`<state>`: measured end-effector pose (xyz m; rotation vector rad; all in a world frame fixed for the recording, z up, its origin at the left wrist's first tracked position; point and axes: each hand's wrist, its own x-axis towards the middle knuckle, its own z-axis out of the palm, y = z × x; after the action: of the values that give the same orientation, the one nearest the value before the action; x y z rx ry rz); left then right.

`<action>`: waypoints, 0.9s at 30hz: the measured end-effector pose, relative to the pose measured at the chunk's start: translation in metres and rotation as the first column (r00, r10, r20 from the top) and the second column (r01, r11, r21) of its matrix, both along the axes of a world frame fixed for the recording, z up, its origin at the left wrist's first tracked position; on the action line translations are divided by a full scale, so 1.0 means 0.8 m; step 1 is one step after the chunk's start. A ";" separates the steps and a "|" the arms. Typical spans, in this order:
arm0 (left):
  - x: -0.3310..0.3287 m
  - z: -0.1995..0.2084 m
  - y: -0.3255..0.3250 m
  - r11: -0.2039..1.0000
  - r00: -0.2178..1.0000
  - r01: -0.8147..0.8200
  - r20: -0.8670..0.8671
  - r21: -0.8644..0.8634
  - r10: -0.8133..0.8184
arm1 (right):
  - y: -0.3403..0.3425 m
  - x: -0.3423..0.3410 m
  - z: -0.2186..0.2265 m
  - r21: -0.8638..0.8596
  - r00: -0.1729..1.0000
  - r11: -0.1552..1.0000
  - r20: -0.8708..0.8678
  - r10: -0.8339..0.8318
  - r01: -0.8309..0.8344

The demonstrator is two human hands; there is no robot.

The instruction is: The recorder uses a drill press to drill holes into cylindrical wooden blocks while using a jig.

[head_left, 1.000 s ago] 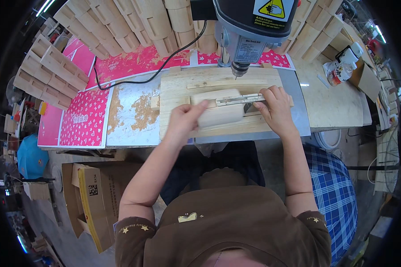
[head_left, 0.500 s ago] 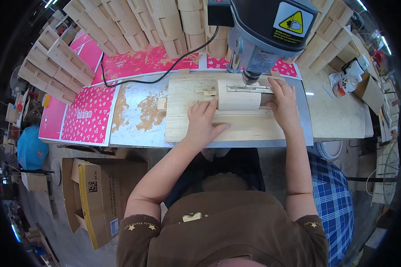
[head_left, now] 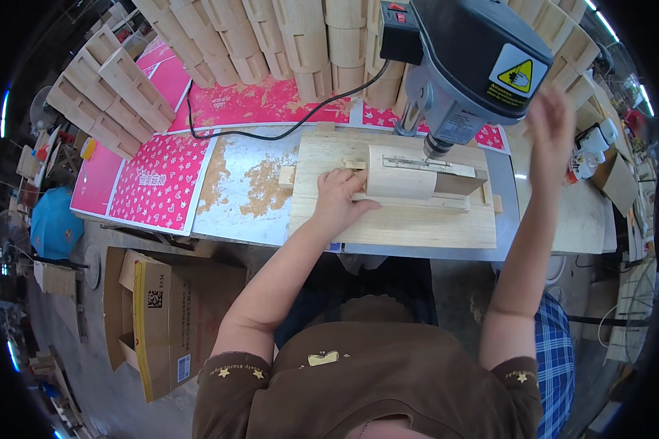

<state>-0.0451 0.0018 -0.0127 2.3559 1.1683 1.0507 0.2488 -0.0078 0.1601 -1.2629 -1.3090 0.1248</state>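
A pale, rounded wooden piece (head_left: pixel 403 183) with a slotted top lies on a flat wooden board (head_left: pixel 322 227), under the chuck of a drill press (head_left: pixel 483 66). My left hand (head_left: pixel 338 197) rests at its left end, fingers bent against that end and thumb stretched out apart along the front. Nothing shows inside its grasp. To the right of the piece, a darker flat insert (head_left: pixel 461 181) sticks out of it. My right hand (head_left: pixel 553 121) is raised beside the drill press head, away from the wood. Motion smears its fingers.
Stacks of similar wooden pieces (head_left: pixel 300 44) line the back, with more at the left (head_left: pixel 113 95). A black cable (head_left: pixel 271 137) curves over the pink sheet. Sawdust (head_left: pixel 260 186) lies left of the board. Bottles (head_left: pixel 586 161) stand at right; an opened carton (head_left: pixel 190 314) is below left.
My right hand has let go of the wooden piece's right end and moved up and right. My left hand stays at the left end. The whole view has shifted slightly.
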 end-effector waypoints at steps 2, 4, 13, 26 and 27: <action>-0.001 0.001 0.000 1.000 1.000 0.002 -0.007 0.008 -0.002 | 0.036 0.002 0.045 0.204 0.998 0.979 -0.049 0.034 -0.023; -0.001 0.002 0.001 1.000 1.000 0.026 -0.015 0.004 -0.026 | 0.060 0.002 0.075 0.062 0.987 0.986 0.024 0.156 -0.157; -0.001 0.004 0.002 0.999 0.996 0.011 -0.091 -0.039 -0.015 | -0.028 -0.032 0.062 0.110 0.894 0.983 0.409 -0.181 0.149; 0.000 0.003 0.003 0.993 0.998 0.028 -0.046 -0.113 -0.034 | -0.054 -0.066 -0.123 0.316 0.962 0.947 0.239 -0.131 0.050; -0.001 0.003 0.003 0.996 0.998 0.021 -0.059 -0.083 -0.026 | -0.054 -0.064 -0.123 0.316 0.960 0.947 0.244 -0.134 0.052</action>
<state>-0.0459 0.0039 -0.0104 2.3463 1.1783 0.9125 0.1975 -0.0514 0.0619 -1.0952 -1.4270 -0.3156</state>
